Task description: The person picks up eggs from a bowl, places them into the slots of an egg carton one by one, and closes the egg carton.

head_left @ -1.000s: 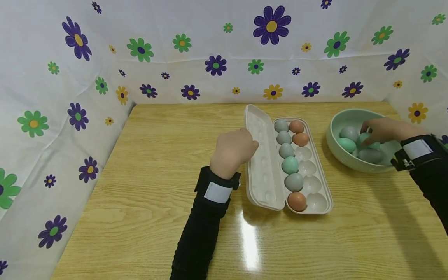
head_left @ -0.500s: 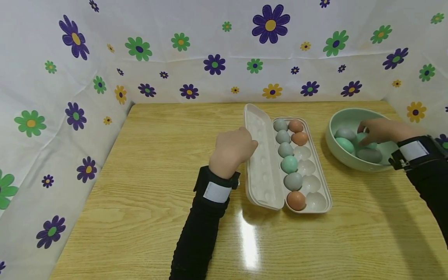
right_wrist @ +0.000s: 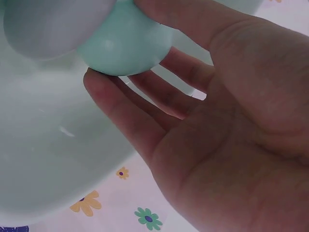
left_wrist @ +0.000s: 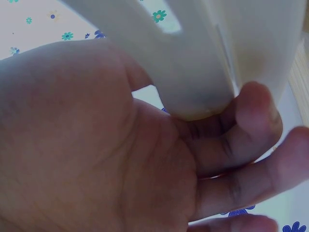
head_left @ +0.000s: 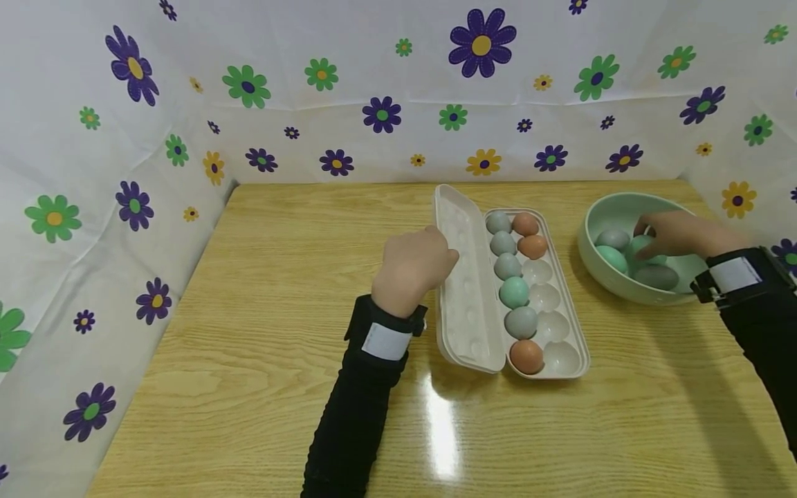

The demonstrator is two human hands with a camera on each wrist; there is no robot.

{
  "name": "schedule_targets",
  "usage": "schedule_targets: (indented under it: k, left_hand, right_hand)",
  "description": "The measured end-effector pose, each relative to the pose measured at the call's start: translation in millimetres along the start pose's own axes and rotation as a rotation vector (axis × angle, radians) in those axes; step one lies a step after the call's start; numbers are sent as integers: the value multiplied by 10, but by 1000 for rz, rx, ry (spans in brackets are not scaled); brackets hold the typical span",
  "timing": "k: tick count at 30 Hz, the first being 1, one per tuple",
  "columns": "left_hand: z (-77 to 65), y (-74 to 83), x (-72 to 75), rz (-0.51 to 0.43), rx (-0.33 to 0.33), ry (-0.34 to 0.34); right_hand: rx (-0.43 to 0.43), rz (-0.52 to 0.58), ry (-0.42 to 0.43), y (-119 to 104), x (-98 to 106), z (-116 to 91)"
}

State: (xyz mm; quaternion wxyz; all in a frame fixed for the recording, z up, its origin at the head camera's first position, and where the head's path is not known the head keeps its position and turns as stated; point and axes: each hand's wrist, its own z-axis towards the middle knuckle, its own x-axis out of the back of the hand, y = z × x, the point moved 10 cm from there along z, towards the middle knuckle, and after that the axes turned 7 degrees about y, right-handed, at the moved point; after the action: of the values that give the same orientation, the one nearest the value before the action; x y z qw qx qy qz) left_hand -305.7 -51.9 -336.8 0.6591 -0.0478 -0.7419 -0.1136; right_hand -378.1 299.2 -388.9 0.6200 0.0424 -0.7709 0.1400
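Green egg (right_wrist: 125, 43), inside bowl (head_left: 605, 214) | right hand (head_left: 675, 232) pinches it | likely light, smooth, slippery; hold by sides | left hand (head_left: 414, 266), left of bowl, grips carton lid (head_left: 470, 304)

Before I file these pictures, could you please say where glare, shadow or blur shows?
Head view: glare streak on the table, soft shadow beside the right sleeve; left wrist view: left hand dim, carton lid blurry; right wrist view: right hand dim, glints on the green egg and bowl.
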Motion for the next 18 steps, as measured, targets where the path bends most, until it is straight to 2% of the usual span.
schedule_targets:
  k: [18]
  left_hand:
    - [-6,10,23,-13,3,0]
  right_hand:
    - [-15,34,4,36,-1,-39]
